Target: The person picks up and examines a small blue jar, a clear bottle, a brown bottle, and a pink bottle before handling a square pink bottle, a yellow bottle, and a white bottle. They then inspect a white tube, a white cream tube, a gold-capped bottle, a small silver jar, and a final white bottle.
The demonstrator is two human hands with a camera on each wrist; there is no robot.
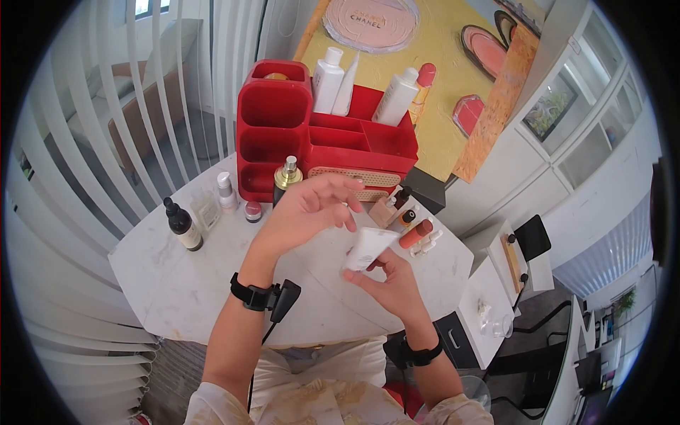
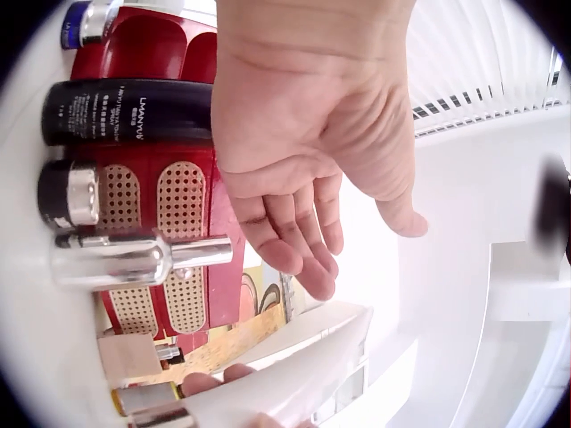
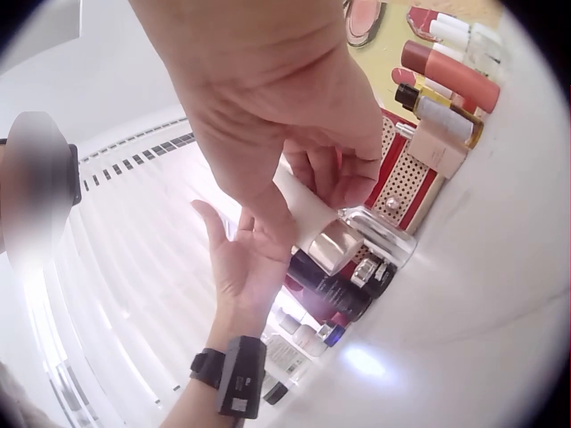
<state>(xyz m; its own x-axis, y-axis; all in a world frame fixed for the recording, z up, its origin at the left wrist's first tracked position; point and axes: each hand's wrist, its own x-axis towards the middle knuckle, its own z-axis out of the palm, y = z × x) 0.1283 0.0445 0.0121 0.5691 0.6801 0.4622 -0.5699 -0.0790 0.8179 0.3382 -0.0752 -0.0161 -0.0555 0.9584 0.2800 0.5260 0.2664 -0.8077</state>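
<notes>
My right hand [image 1: 391,287] grips a white squeeze tube [image 1: 371,248] above the marble-patterned tabletop. In the right wrist view the fingers curl round the tube [image 3: 302,207], and its shiny metallic cap [image 3: 335,247] points down toward the table. My left hand [image 1: 312,212] hovers just left of the tube's flat end with its fingers relaxed. From the left wrist its palm [image 2: 303,134] shows nothing held, and the tube [image 2: 294,370] lies beyond the fingertips. A clear bottle with a silver pump [image 2: 134,259] stands behind the hands.
A red organizer [image 1: 361,157] holding white bottles stands at the table's back. A dark spray bottle [image 1: 184,225] and small jars sit at left; a reddish-brown tube [image 1: 416,234] and several small bottles stand at right. White vertical blinds [image 1: 113,92] hang on the left.
</notes>
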